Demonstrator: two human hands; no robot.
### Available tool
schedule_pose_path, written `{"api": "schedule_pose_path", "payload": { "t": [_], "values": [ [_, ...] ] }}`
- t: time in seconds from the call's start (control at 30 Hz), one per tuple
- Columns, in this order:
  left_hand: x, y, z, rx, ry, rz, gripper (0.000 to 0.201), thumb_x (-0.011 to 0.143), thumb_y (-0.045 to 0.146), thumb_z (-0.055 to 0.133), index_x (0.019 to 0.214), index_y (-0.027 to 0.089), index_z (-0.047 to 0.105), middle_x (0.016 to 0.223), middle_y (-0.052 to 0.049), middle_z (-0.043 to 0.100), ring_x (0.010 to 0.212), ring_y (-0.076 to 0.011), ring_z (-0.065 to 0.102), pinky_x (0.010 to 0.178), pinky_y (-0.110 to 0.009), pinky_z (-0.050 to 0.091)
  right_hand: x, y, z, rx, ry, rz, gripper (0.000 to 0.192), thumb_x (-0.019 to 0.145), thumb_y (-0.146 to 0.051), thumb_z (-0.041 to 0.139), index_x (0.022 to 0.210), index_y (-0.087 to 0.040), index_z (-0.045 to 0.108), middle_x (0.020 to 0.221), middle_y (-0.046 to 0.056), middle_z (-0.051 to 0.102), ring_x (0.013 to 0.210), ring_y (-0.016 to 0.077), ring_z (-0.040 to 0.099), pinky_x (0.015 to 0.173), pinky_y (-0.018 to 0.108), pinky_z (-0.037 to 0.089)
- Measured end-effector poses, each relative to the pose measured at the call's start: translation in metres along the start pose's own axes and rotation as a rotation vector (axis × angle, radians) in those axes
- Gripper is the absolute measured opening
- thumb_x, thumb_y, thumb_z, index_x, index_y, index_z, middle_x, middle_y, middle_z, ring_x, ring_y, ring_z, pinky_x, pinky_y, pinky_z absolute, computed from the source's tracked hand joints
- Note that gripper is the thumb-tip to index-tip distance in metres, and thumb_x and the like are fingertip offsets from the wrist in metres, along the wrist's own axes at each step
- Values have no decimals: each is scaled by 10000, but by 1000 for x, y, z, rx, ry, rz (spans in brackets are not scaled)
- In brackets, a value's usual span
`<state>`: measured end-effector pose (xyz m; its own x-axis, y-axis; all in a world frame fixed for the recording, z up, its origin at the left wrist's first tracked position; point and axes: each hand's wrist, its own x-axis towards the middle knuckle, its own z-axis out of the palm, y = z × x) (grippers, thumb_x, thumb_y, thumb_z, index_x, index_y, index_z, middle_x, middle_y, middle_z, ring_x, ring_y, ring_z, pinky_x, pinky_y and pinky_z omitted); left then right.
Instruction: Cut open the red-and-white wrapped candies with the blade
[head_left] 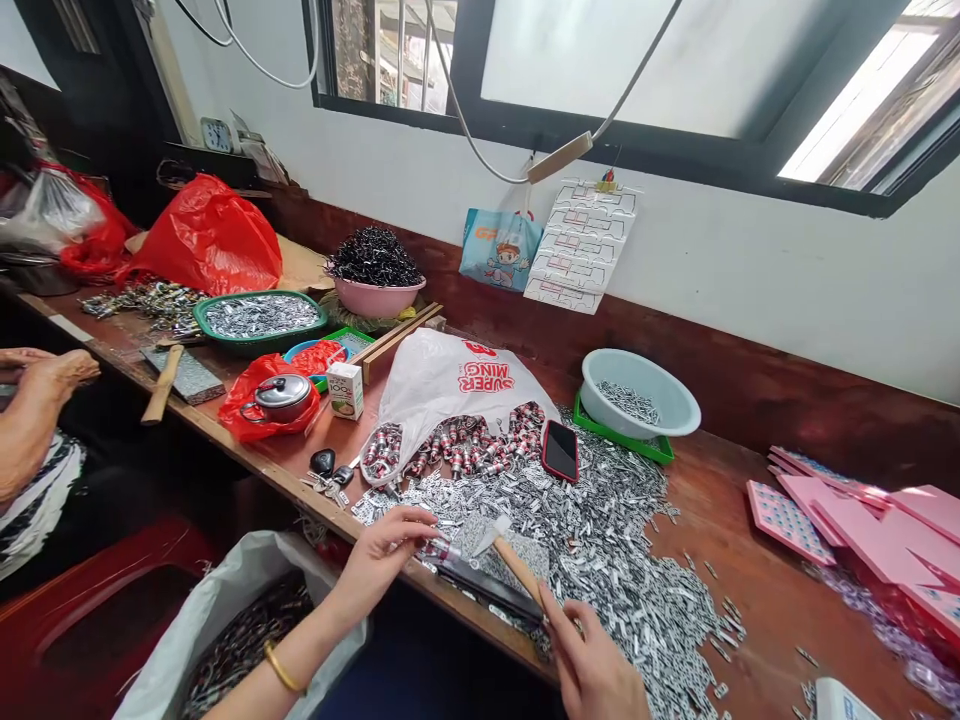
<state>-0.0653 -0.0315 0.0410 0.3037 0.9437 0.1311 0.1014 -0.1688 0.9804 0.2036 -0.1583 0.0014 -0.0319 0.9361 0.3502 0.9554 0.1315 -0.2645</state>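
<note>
My right hand (592,650) is closed around the wooden handle of a hammer (517,570). The hammer's metal head (489,538) hovers just above a grey stone block (529,552) at the table's front edge. My left hand (390,550), wearing a gold bangle (283,668) at the wrist, has its thumb and fingers pinched together. A small shiny piece (442,548) shows at its fingertips, too small to name. Beside the stone lies a long black bar (487,585). Small slotted metal parts (630,540) spread thickly around the block.
A white plastic bag (442,375) spills red-and-black parts behind my hands, beside a phone (560,450). A pale blue basin (641,385) stands behind. Pink boards (862,520) lie right. An open sack (247,590) stands lower left, near another person's hands (56,375).
</note>
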Motion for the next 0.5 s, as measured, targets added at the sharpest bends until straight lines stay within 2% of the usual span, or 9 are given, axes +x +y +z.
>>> {"api": "schedule_pose_path", "payload": {
  "t": [0.07,0.13,0.23,0.3,0.4,0.5],
  "values": [
    [-8,7,4,-79,82,40,213,786,326,573,805,222,759,972,-75,672,964,-235,596,868,-333,470,-6,1,7,-25,30,35,414,953,-303,357,1354,-348,445,987,79,609,636,182,642,489,254,485],
    [-12,12,8,-130,114,-23,205,753,362,619,782,211,755,897,-70,681,894,-234,608,832,-335,483,-5,-1,10,-1,21,42,397,950,-311,366,1329,-348,477,985,79,612,691,195,647,520,263,505],
    [-11,20,10,-239,122,-281,322,677,455,674,811,168,728,785,-61,687,755,-215,609,727,-319,508,10,5,4,82,-28,36,345,937,-361,397,1232,-322,571,1000,73,627,864,227,638,641,284,539],
    [-11,25,2,-315,127,-460,400,636,499,688,837,154,702,725,-47,682,681,-194,596,659,-294,507,23,24,-4,106,-37,98,336,936,-385,382,1132,-273,631,1041,79,636,941,237,619,741,310,531],
    [-22,21,-33,-280,64,-588,347,640,478,680,803,171,688,670,-5,667,625,-155,573,618,-246,483,35,65,-11,62,-69,225,360,908,-386,377,1036,-198,656,1018,107,658,955,268,602,810,381,494],
    [-49,-2,-87,22,-107,-691,249,595,423,672,646,180,665,523,31,614,503,-130,530,520,-222,427,35,98,-5,45,-139,262,333,847,-370,428,985,-182,665,989,111,669,942,282,591,812,398,469]
  ]
}}
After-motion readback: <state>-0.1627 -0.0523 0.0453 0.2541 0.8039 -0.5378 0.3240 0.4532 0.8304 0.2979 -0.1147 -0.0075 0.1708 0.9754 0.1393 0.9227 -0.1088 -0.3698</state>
